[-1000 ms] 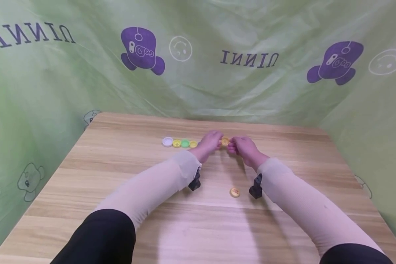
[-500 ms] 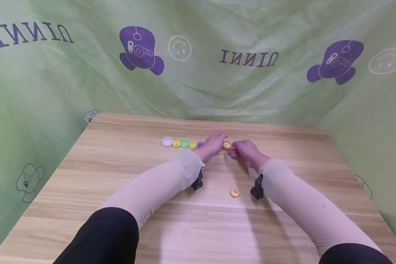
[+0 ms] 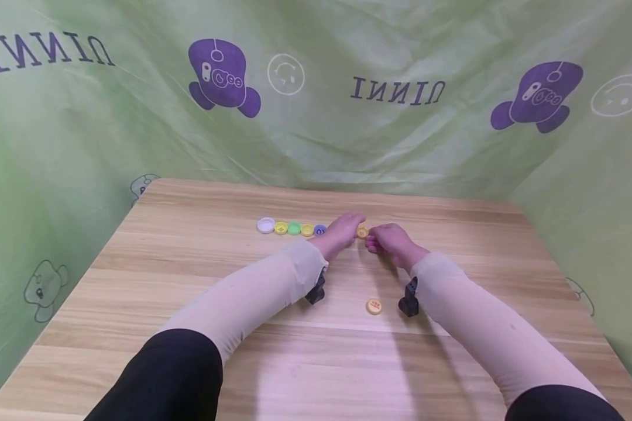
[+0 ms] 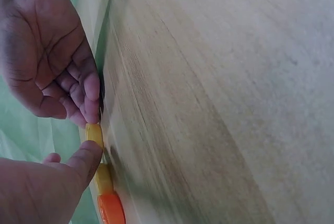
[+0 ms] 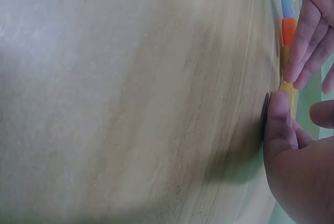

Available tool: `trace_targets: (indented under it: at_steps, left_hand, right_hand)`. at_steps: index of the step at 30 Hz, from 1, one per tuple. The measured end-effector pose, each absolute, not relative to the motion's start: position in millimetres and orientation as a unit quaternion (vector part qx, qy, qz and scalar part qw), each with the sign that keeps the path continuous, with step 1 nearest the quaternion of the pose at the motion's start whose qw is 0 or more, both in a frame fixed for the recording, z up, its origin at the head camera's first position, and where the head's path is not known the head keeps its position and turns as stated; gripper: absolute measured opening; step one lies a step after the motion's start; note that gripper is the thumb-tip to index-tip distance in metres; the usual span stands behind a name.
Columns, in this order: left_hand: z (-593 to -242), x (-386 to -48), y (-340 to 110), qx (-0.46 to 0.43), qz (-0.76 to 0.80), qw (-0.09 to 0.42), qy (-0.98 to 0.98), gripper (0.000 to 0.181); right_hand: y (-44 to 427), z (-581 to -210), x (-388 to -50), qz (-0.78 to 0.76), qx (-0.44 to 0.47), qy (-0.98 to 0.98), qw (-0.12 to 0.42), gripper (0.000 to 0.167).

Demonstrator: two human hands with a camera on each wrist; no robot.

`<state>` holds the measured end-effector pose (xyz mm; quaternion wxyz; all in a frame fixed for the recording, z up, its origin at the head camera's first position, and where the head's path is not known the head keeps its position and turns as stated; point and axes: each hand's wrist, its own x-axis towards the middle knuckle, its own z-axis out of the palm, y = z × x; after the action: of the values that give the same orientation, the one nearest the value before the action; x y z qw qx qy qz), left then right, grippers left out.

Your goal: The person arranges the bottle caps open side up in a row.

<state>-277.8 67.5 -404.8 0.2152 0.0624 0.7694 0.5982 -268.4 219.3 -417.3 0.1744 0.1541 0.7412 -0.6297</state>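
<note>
Both hands meet at a yellow bottle cap [image 3: 362,233] near the far side of the table. My left hand [image 3: 341,230] touches its left side with fingertips, thumb apart from the cap in the left wrist view. From the right, the fingertips of my right hand [image 3: 393,240] touch the same cap [image 5: 286,89], with the thumb held away. Left of it, a row runs on the table: another yellow cap [image 4: 104,178], an orange cap [image 4: 111,208], a blue cap [image 3: 320,230], a yellow cap [image 3: 307,230], a green cap [image 3: 294,228], a yellow cap [image 3: 281,228] and a white cap [image 3: 265,225].
A single pale yellow cap [image 3: 374,306] with red print lies nearer the person, between the forearms. Wrist cameras hang under both sleeves. A green printed curtain [image 3: 316,146] stands behind the wooden table [image 3: 163,263].
The yellow cap between the hands has come down slightly toward the person and settled at the row's right end. Both hands moved slightly with it, and the blue cap came into view.
</note>
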Motion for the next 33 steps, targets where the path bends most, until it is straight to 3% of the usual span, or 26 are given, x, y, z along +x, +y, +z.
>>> trace_targets:
  at_steps: [25,33]
  left_hand:
    - [-410,-276,49,-0.004,0.644,0.212,0.735,0.040]
    - [-420,-253,44,0.054,0.624,0.267,0.733,0.031]
  right_hand:
    - [216,-419,-270,-0.620,0.140,0.753,0.171,0.043]
    - [232,-413,-254,-0.598,0.093,0.774,0.188,0.038]
